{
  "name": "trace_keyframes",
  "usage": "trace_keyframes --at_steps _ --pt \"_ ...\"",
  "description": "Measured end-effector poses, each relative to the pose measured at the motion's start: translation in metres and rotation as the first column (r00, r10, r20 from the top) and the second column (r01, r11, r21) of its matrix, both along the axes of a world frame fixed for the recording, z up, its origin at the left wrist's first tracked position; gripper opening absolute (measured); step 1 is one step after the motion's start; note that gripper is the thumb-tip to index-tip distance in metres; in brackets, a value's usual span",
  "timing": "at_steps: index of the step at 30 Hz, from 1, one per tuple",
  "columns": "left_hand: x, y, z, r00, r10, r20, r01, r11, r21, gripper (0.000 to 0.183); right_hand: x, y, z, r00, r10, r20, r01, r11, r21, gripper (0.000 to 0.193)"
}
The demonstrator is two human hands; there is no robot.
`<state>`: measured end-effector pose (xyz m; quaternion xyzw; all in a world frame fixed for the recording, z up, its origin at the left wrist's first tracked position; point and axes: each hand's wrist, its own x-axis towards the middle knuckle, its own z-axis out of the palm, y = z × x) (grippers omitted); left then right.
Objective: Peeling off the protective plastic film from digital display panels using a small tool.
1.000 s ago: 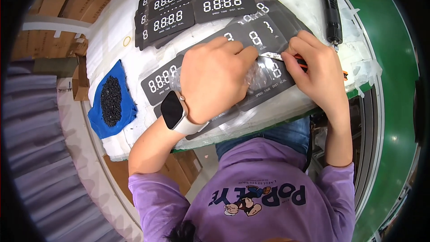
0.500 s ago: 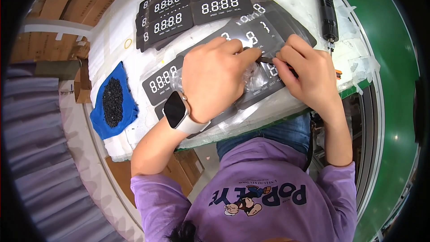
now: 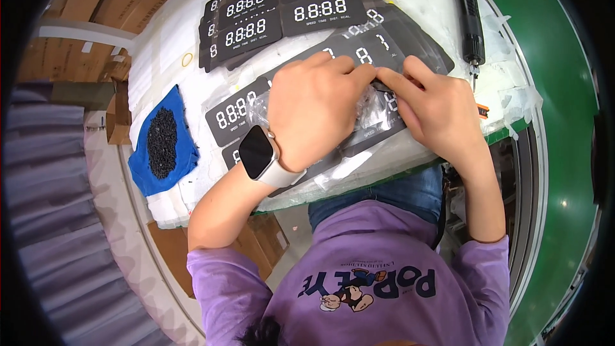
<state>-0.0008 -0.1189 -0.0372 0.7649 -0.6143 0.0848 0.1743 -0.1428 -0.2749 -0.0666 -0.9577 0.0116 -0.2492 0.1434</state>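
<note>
My left hand (image 3: 314,106), with a smartwatch (image 3: 256,152) on the wrist, rests palm-down on a black display panel (image 3: 234,114) with white digits. Its fingertips pinch the clear plastic film (image 3: 370,109) that covers the panel. My right hand (image 3: 435,109) meets it from the right, fingertips pinching the same film at the panel's top edge. Both hands hide most of the panel's middle.
More black display panels (image 3: 282,6) lie in overlapping rows at the back of the white-covered table (image 3: 160,64). A blue cloth (image 3: 182,154) holds a heap of small black parts (image 3: 161,141) at the left. An electric screwdriver (image 3: 467,13) lies at the right. Cardboard boxes (image 3: 77,25) stand behind.
My right hand has moved left along the panel until its fingertips meet those of my left hand. The left hand has stayed on the panel.
</note>
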Motion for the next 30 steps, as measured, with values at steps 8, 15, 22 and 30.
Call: trace_keyframes --at_steps 8,15,22,30 --pt "-0.004 -0.003 -0.001 0.992 -0.021 0.123 0.015 0.999 0.049 0.024 0.002 -0.005 0.001 0.998 0.006 -0.056 -0.007 1.000 -0.009 0.029" --pt "0.022 0.017 0.021 0.959 -0.227 -0.167 0.256 0.950 0.180 0.024 0.005 -0.001 0.003 0.998 -0.007 -0.068 0.006 1.000 -0.014 0.026" --pt "0.063 0.124 0.068 0.709 -0.212 -0.673 0.441 0.877 0.189 0.019 0.006 -0.003 -0.001 0.995 -0.019 -0.100 0.014 0.999 -0.049 0.021" --pt "0.055 0.268 0.071 0.559 0.113 -0.821 -0.327 0.940 -0.094 0.026 0.010 -0.015 0.007 0.994 0.062 -0.092 -0.062 0.998 0.003 0.017"
